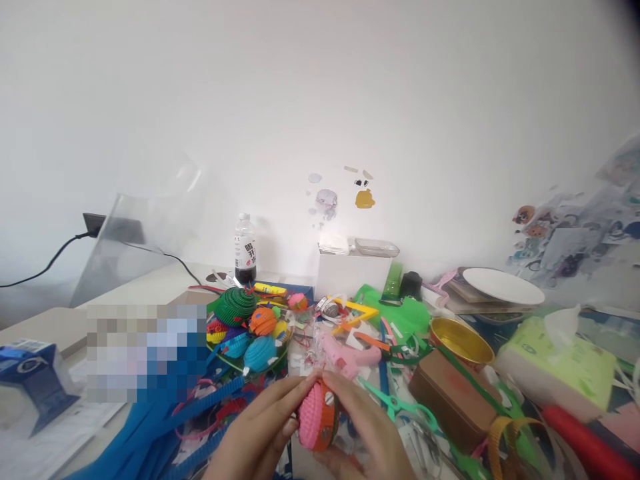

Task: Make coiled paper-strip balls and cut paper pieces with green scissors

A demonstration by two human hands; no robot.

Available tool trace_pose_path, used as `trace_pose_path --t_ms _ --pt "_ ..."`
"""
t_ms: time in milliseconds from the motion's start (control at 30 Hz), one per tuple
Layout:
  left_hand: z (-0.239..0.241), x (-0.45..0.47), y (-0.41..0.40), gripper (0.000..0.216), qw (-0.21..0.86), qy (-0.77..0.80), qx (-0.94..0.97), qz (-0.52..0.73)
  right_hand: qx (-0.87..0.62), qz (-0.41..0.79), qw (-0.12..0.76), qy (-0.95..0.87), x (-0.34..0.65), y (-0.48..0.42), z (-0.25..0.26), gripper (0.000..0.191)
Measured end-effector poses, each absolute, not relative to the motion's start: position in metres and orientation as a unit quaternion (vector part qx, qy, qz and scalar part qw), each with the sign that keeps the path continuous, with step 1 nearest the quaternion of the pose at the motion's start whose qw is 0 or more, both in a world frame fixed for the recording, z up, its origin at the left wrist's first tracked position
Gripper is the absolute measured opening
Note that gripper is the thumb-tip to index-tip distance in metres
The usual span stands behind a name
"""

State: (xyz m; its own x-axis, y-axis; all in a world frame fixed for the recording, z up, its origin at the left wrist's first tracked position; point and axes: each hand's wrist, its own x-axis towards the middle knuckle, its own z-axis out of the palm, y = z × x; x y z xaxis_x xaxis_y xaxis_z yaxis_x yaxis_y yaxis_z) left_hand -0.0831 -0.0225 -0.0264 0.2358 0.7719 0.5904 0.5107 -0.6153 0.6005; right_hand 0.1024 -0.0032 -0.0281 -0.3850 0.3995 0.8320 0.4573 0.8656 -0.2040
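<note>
A pink and orange craft ball of ribbed paper strips is held upright between both hands, low in the middle of the head view. Small white pieces sit on its orange band. My left hand is closed on its left side, fingertips at the top. My right hand grips it from the right, with a finger on top and the thumb near the bottom. Just beyond the hands lies a pink glue gun. Green-handled scissors rest to the right of my right hand.
Several finished paper shapes, among them a dark green dome, fill a plate at left. Blue paper strips spread at front left. A bottle, a gold bowl, a brown box and a tissue pack surround the scraps.
</note>
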Motion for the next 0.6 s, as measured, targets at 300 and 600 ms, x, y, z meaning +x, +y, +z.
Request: trace_pose_path --t_ms 300,600 --pt "-0.020 -0.084 -0.026 0.030 0.098 0.418 0.762 0.484 -0.253 -0.040 0.483 -0.837 0.103 -0.002 -0.032 0.049" --pt "-0.022 -0.080 -0.029 0.019 0.128 0.418 0.734 0.520 -0.239 -0.071 0.487 -0.837 0.104 -0.002 -0.039 0.052"
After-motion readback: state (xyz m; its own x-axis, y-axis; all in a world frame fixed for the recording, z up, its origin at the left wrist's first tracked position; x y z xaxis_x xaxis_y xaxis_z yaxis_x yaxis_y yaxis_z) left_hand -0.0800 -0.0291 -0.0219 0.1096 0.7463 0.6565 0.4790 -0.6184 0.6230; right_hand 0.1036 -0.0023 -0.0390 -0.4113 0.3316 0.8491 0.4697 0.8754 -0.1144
